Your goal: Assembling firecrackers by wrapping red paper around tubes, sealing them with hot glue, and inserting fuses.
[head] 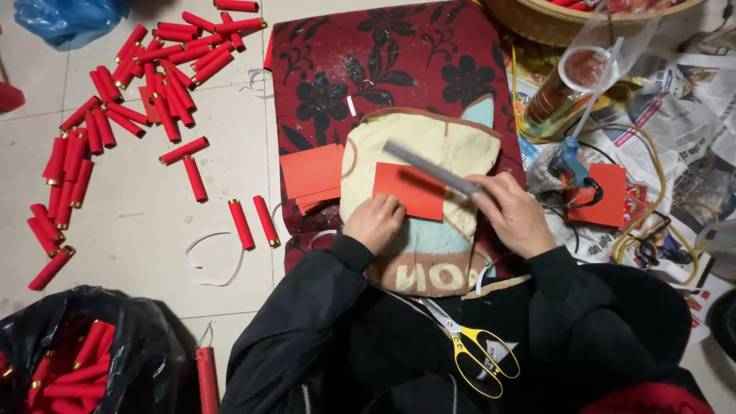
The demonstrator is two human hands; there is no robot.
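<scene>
The left hand (373,221) presses flat on a red paper sheet (410,190) atop a cream cushion (429,138), while the right hand (512,213) pinches a grey ruler (429,167) laid across it.

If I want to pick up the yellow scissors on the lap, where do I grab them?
Take the scissors by the yellow handle loops, coming from the lower right, the side nearest the person's body. The loops lie open and flat there, with room for fingers, while the closed metal blades point up and left towards the cushion. Both hands are busy higher up, so nothing blocks the handles.
</scene>
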